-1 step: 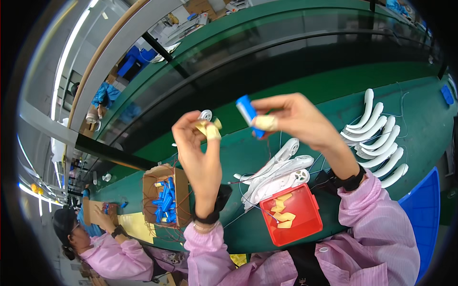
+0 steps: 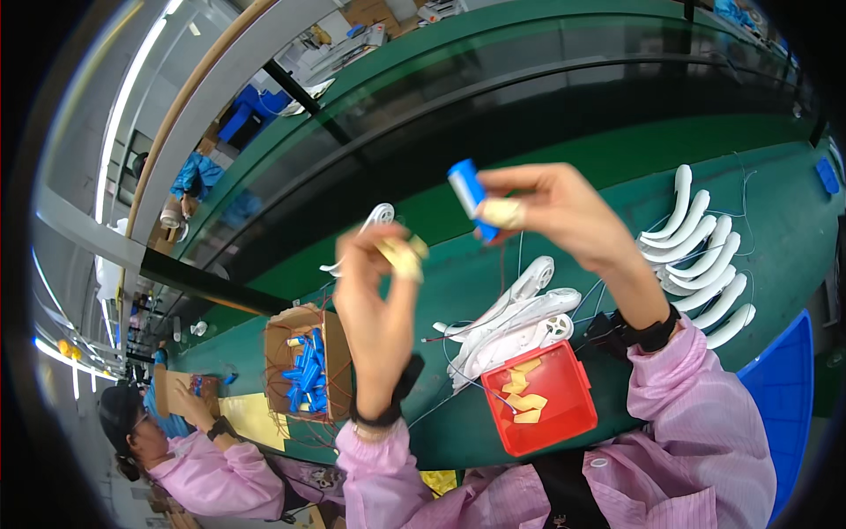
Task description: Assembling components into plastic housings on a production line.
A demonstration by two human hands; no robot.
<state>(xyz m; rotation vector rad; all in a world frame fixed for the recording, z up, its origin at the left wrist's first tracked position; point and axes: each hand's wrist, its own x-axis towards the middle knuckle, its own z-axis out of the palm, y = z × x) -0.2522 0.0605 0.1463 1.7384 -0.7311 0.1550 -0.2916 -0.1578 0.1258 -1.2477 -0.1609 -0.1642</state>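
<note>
My right hand (image 2: 551,212) grips a blue cylindrical battery (image 2: 470,198) with a pale strip along its side and a thin red wire hanging below. The battery is tilted above the bench. Left of it, my left hand (image 2: 374,282) is raised with its fingers pinched on a small pale-yellow piece of tape (image 2: 405,256); motion blurs it somewhat. Both thumbs have yellowish coverings. Behind my left hand lies a white curved plastic part (image 2: 381,214). A red plastic box (image 2: 577,419) near me contains several yellow pieces. The battery and the tape are apart.
On the green bench (image 2: 441,432), a cardboard box (image 2: 337,366) holds several blue batteries with wires. White plastic housings (image 2: 520,326) lie in the middle, with curved white parts (image 2: 705,256) at right. A blue bin (image 2: 780,388) stands at right. A co-worker (image 2: 211,467) sits at left.
My left hand has shifted right, toward the battery, with the yellow tape. My right hand has risen slightly and moved a little right with the battery.
</note>
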